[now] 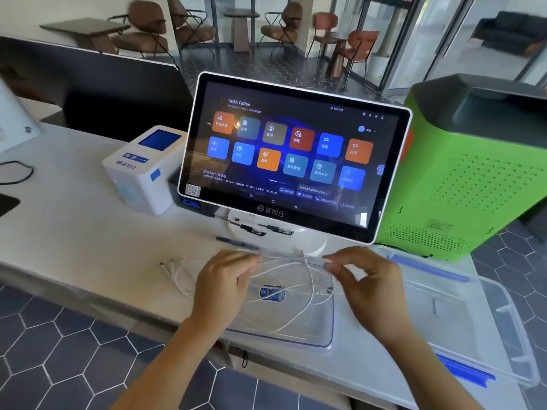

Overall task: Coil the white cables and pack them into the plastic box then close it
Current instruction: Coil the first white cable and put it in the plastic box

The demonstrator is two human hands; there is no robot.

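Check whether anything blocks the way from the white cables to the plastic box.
Nothing visible does. Both hands hold the white cables over a clear lid; the open plastic box sits just right, its interior unobstructed.

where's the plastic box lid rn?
Head view: the clear lid with blue clips lies flat on the counter at the right, beside the right hand and in front of the green machine.
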